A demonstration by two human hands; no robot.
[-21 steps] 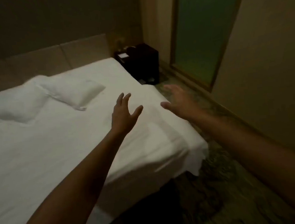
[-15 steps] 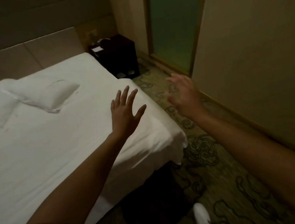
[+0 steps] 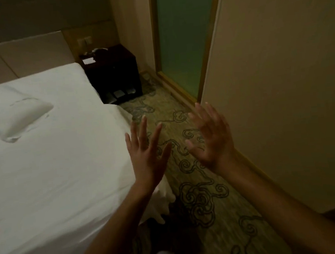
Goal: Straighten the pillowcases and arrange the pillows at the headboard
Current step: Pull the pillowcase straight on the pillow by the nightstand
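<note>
Low in the frame, the left hand (image 3: pixel 147 154) and right hand (image 3: pixel 211 139) are raised with fingers spread, holding nothing. The pillow (image 3: pixel 14 114) lies well apart at the left edge, up-left of the fingers, on the bed (image 3: pixel 66 175) below the headboard (image 3: pixel 26 53); its long axis slants across the frame. The left hand is nearer.

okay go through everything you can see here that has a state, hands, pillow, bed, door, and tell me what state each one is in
Left hand: open, fingers spread, holding nothing.
Right hand: open, fingers spread, holding nothing.
White rectangular pillow: lying flat on the bed, askew, short of the headboard.
White bed sheet: spread over the mattress, lightly wrinkled.
Green frosted-glass door: cannot tell whether open or shut.
Dark wooden nightstand: upright beside the bed.
</note>
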